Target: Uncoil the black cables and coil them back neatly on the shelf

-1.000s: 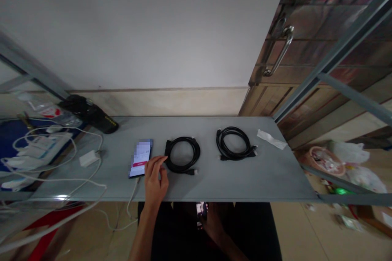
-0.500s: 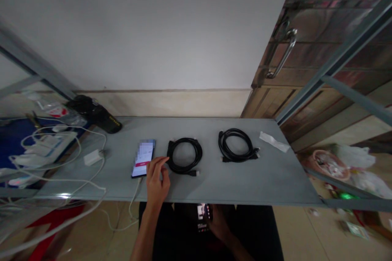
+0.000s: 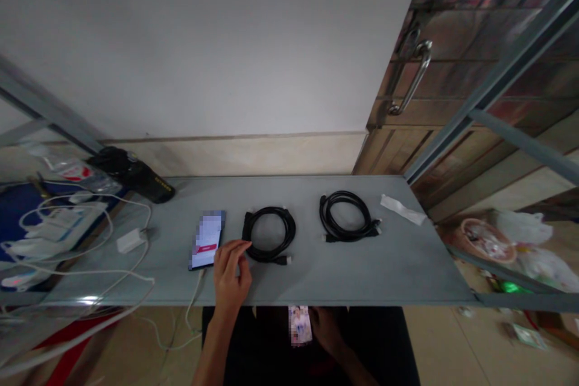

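Right grip (image 3: pixel 326 329) indistinct in shadow; lower phone's screen (image 3: pixel 299 327) blurred.

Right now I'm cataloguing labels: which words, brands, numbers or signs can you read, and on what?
None reads clearly.
Black bottle: yellow lettering, too blurred.
Clear bottle: red label, too blurred.
Upper phone: text too small, partly pixelated.
Lower phone: pixelated, nothing legible.

Phone (image 3: pixel 300 325) in R hand (image 3: pixel 324 330) now w/ lighter scrn.
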Demonstrator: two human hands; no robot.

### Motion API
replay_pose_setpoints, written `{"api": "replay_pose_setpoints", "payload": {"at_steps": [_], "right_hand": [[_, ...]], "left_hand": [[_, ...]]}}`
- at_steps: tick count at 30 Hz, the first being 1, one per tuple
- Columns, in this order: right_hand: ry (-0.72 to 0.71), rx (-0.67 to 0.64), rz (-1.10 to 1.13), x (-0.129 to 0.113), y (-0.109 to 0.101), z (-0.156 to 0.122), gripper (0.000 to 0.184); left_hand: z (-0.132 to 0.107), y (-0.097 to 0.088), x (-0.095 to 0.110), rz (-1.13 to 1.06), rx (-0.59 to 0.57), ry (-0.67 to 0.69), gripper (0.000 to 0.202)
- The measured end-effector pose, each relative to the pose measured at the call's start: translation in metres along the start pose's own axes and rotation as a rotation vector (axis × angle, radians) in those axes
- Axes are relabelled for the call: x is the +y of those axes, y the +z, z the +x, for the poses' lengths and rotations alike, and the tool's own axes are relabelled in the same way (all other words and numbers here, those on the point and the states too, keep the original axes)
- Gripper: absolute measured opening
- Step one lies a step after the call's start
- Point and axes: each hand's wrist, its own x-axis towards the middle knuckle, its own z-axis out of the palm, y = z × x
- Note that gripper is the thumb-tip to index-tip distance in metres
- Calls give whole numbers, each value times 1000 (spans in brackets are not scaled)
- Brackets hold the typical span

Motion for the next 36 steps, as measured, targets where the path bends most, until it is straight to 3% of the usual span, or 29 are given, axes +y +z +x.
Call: {"api": "replay_pose_setpoints", "payload": {"at_steps": [3,5,10,13,16,18,22,27,32,36], "right_hand": [[44,-36,15,3,2,1,33],[67,-55,16,7,4,0,29],[84,-105,-7,17,3,-10,21],[81,-117,-31,23,0,-20,18],[78,-124,-51,26,-3,-30,18],[78,-127,-67,27,-4,-37,21],[90,-138,-106,25,-1,-44,33],[88,-156,-139,18,5,-30,35],[80,-158,-149,13,2,-14,28],[82,-162,-131,12,-3,-10,27]], "left_hand": [[2,17,30,-81,-12,30,39],[10,36,58,-166,-91,72,40],[51,103,122,-274,-503,196,44],[74,143,137,-238,-685,244,49],[83,170,140,-237,-777,244,24],[83,178,138,-258,-784,234,16],[80,178,137,-318,-748,166,17],[85,166,139,-431,-631,12,18],[101,141,142,-549,-497,-152,28],[113,111,149,-823,-320,-405,35]]}}
